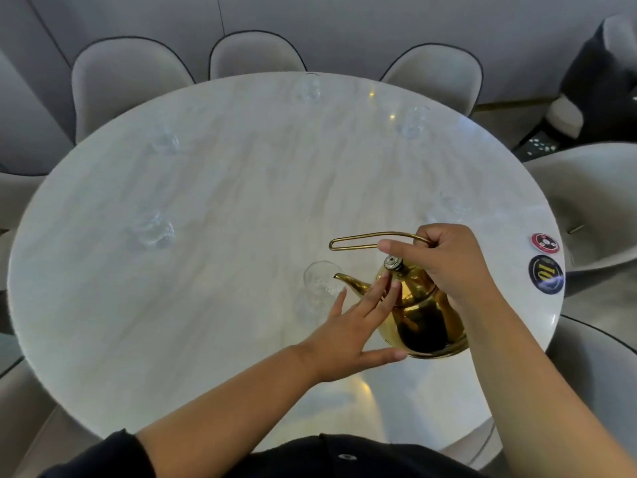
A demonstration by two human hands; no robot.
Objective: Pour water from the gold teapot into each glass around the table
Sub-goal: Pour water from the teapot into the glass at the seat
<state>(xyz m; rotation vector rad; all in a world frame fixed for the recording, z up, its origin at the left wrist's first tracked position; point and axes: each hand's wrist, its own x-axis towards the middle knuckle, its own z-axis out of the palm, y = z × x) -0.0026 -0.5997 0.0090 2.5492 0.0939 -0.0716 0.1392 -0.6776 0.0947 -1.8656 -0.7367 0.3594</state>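
Observation:
The gold teapot [422, 315] hangs over the near right part of the round marble table [241, 201], its spout pointing left toward the rim of a clear glass [319, 284]. My right hand [448, 263] is shut on the teapot's wire handle from above. My left hand [351, 326] lies flat with fingers spread, fingertips resting on the pot's lid and shoulder. Several more clear glasses stand around the table: at the left [151, 231], far left [165, 141], far middle [306, 88], far right [412, 122] and one just behind my right hand [451, 205].
Two round coasters, one red [544, 241] and one dark [546, 274], lie at the table's right edge. Grey upholstered chairs [127, 77] ring the table on all sides. A dark bag [603, 84] sits on a seat at the far right.

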